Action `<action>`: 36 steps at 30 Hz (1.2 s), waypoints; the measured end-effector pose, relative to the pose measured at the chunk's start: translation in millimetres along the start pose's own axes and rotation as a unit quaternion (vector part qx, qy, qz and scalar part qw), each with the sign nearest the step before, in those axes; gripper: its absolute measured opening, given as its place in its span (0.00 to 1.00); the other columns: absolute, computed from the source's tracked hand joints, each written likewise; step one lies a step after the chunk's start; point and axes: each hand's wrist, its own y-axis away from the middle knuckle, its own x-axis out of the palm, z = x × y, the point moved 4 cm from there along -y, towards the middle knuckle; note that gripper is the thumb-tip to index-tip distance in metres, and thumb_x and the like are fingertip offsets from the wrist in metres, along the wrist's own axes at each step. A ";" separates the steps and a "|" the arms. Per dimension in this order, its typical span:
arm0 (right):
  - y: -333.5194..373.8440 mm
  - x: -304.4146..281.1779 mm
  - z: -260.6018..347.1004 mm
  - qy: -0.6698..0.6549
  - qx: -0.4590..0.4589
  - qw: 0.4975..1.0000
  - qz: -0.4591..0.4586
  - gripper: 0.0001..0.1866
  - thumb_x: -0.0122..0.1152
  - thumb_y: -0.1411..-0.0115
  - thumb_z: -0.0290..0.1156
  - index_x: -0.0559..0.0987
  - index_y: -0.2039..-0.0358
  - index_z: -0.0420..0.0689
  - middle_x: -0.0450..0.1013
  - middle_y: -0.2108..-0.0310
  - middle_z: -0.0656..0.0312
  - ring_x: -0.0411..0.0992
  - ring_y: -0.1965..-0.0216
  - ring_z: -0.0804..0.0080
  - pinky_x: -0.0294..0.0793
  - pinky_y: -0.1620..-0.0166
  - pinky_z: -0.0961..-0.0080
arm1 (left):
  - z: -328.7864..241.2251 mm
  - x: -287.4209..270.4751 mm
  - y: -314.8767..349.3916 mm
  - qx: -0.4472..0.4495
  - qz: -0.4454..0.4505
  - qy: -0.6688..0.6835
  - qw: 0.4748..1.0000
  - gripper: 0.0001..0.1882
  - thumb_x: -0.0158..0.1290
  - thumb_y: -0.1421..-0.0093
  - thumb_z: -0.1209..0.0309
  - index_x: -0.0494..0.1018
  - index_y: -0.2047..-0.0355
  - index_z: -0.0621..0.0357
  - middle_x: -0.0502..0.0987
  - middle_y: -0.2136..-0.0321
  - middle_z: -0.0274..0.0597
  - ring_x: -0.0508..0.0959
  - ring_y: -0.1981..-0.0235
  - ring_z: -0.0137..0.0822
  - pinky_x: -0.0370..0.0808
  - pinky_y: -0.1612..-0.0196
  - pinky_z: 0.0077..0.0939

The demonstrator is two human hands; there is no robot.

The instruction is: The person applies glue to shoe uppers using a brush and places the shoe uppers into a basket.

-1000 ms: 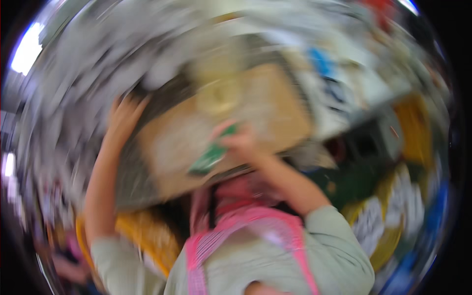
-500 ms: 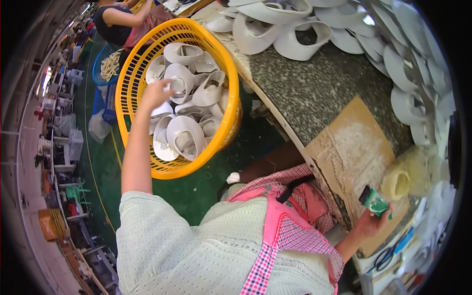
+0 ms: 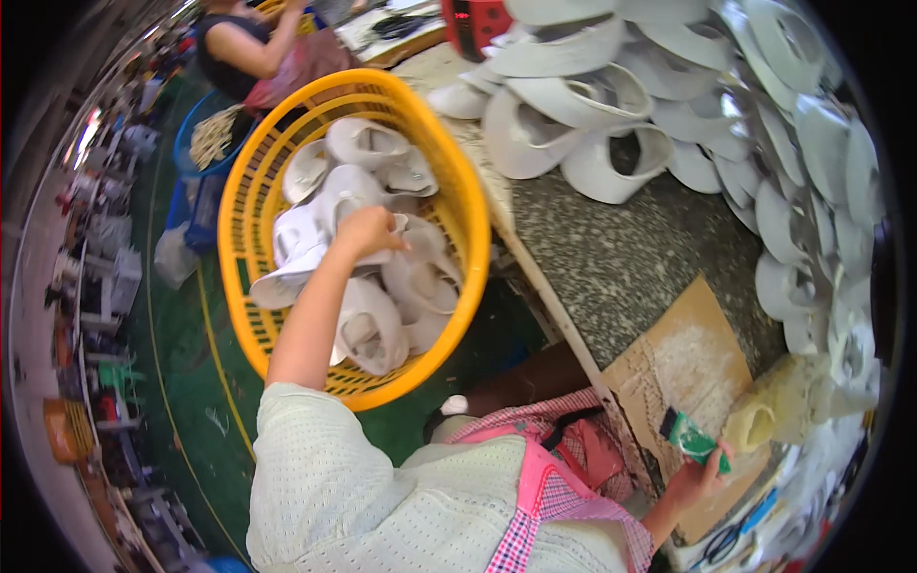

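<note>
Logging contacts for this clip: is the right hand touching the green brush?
Touching. The head view shows it: the right hand grips the green brush at its lower right end, with fingers against it and no gap.

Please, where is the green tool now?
In the head view, the green tool is at lower right, held in the right hand over the brown cardboard, just left of the pale yellow container.
</note>
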 end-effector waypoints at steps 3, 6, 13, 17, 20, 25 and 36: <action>-7.8 -11.6 -1.0 -0.006 0.017 0.999 0.035 0.11 0.49 0.44 0.30 0.68 0.62 0.38 0.66 0.70 0.62 0.69 0.72 0.73 0.69 0.75 0.81 | 28.8 -41.3 33.6 0.048 -0.072 0.154 0.984 0.14 0.58 0.59 0.61 0.73 0.80 0.61 0.74 0.75 0.49 0.73 0.74 0.42 0.68 0.69 0.33; -18.0 1.4 -2.0 -0.010 0.018 0.996 0.082 0.12 0.47 0.42 0.32 0.67 0.62 0.39 0.65 0.69 0.60 0.69 0.70 0.71 0.69 0.70 0.78 | 35.5 -72.0 70.5 0.124 -0.245 0.198 0.941 0.06 0.55 0.55 0.68 0.73 0.76 0.55 0.64 0.50 0.41 0.61 0.49 0.40 0.52 0.45 0.33; -4.9 9.4 15.8 -0.045 -0.013 0.993 0.106 0.10 0.47 0.43 0.30 0.68 0.63 0.39 0.65 0.69 0.61 0.67 0.68 0.71 0.69 0.69 0.77 | -144.3 -153.6 130.1 0.437 -0.251 0.336 0.796 0.12 0.47 0.55 0.85 0.73 0.73 0.54 0.70 0.59 0.38 0.67 0.54 0.34 0.68 0.57 0.24; 9.6 -19.3 19.8 -0.031 -0.045 0.997 0.048 0.09 0.52 0.48 0.26 0.69 0.65 0.39 0.65 0.69 0.62 0.66 0.68 0.73 0.69 0.66 0.78 | -261.3 -95.8 99.9 0.674 -0.140 0.242 0.684 0.10 0.47 0.59 0.84 0.72 0.79 0.53 0.64 0.53 0.38 0.56 0.46 0.45 0.53 0.45 0.39; 27.3 -53.4 20.8 0.028 -0.078 0.992 -0.099 0.09 0.54 0.55 0.20 0.72 0.69 0.40 0.68 0.69 0.62 0.66 0.65 0.74 0.67 0.62 0.74 | -281.2 -34.5 43.3 0.640 -0.085 0.163 0.746 0.09 0.46 0.53 0.68 0.76 0.75 0.51 0.66 0.55 0.45 0.55 0.45 0.49 0.51 0.44 0.42; 46.8 -61.9 77.3 0.175 -0.016 0.974 -0.142 0.04 0.56 0.51 0.25 0.76 0.74 0.40 0.72 0.74 0.64 0.69 0.69 0.76 0.68 0.64 0.80 | -294.1 -31.0 32.2 0.557 -0.138 0.228 0.786 0.13 0.44 0.49 0.68 0.72 0.69 0.65 0.70 0.59 0.52 0.67 0.55 0.45 0.58 0.48 0.35; 86.5 -77.5 92.1 0.086 -0.146 0.979 -0.117 0.05 0.57 0.52 0.26 0.74 0.73 0.40 0.70 0.79 0.67 0.65 0.76 0.84 0.64 0.73 0.86 | -313.4 0.3 56.3 0.642 -0.268 -0.089 0.713 0.27 0.51 0.47 0.61 0.62 0.54 0.68 0.69 0.58 0.56 0.71 0.58 0.47 0.68 0.56 0.34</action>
